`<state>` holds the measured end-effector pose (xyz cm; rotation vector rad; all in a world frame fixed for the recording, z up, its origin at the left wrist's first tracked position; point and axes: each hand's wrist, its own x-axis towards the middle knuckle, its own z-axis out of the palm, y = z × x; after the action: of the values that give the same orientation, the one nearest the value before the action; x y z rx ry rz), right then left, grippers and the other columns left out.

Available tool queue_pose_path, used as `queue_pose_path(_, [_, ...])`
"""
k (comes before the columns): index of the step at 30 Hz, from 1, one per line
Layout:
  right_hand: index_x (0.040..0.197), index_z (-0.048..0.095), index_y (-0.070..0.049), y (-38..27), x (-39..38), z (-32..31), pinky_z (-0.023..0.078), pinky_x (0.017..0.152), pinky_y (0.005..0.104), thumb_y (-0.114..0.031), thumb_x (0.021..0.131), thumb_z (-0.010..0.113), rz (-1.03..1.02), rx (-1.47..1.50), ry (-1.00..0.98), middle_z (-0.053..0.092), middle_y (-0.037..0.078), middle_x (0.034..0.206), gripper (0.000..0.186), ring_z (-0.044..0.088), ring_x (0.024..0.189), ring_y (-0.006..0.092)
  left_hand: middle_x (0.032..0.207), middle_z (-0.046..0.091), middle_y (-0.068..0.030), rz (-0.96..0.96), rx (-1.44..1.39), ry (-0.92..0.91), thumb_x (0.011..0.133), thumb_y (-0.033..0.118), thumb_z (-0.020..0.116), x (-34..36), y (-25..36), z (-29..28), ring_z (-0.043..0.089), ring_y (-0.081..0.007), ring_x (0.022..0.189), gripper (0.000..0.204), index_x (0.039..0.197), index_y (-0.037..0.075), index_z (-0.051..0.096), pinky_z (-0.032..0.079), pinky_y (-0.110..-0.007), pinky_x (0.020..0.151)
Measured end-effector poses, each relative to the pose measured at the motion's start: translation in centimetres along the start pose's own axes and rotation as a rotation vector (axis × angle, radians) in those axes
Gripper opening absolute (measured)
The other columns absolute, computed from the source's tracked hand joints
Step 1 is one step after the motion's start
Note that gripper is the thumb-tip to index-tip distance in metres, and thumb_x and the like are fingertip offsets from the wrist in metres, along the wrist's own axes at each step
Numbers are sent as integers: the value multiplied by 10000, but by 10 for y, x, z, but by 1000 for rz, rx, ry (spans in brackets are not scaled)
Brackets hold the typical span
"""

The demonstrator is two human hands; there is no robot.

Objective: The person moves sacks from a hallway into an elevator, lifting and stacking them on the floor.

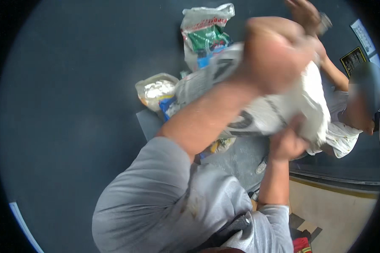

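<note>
A large white sack (261,107) with dark printing lies tilted across the middle in front of me. My left hand (278,55) is closed in a fist at the sack's upper side, blurred by motion, and seems to grip its edge. Lower down, my right hand (287,143) has its fingers curled on the sack's near edge, near the loose white end (318,105). Beyond the sack another person's hand (304,17) is raised, with a band at the wrist. That person, in a cap, stands at the right.
Past the sack lies a white, red and green plastic bag (207,36). Left of it sits an opened bag (158,90) with white stuff inside, beside a blue package (168,105). A bag with yellow bits (223,145) shows under the sack. A red item (302,245) is at the lower right.
</note>
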<state>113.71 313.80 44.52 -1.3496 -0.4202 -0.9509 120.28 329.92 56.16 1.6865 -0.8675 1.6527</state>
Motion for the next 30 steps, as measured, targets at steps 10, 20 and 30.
queue_pose_path(10, [1083,673,-84,227,-39,216,463,888,427,-254,847,608,78,-84,-600,664,172,1069,298,624,977,364,889,686,-137,-854,392,21,800,97,658,-249,-247,-109,646,-210,864,171,869,-59,671,497,-319,800])
queue_pose_path(20, [1221,550,-18,274,-60,176,348,1021,498,-508,773,688,-64,-326,-941,560,222,1192,678,469,1202,389,835,630,-117,-1351,349,271,901,306,630,-222,-284,-126,607,-214,813,379,865,-72,628,478,-354,777])
queue_pose_path(30, [1276,522,28,309,-56,1,474,913,428,-536,792,657,893,-678,-1105,616,255,1153,755,611,1043,375,1092,572,-180,-392,285,-622,735,228,804,-175,-180,-6,538,-349,1051,475,1107,13,602,410,-430,942])
